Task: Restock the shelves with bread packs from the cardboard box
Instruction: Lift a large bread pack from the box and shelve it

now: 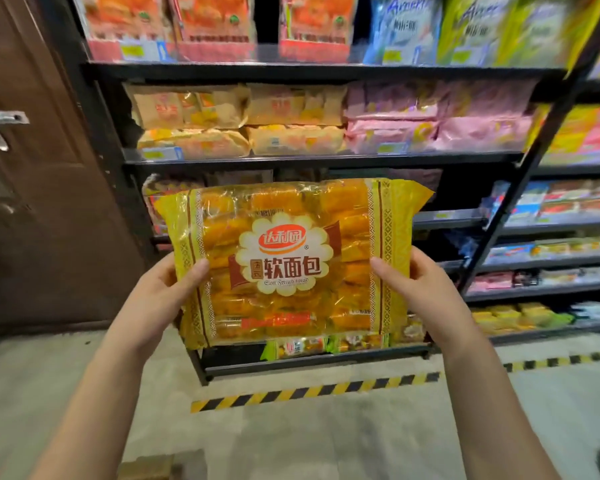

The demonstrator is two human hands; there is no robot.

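Observation:
A large yellow bread pack with a white scalloped label is held upright in front of the black shelf unit. My left hand grips its left edge, thumb on the front. My right hand grips the right edge the same way. The pack hides most of the third shelf level behind it. A corner of the cardboard box shows at the bottom edge of the view.
Upper shelves hold orange, yellow and pink packs. A brown door stands to the left. A second shelf unit runs to the right. Yellow-black tape marks the grey floor before the shelves.

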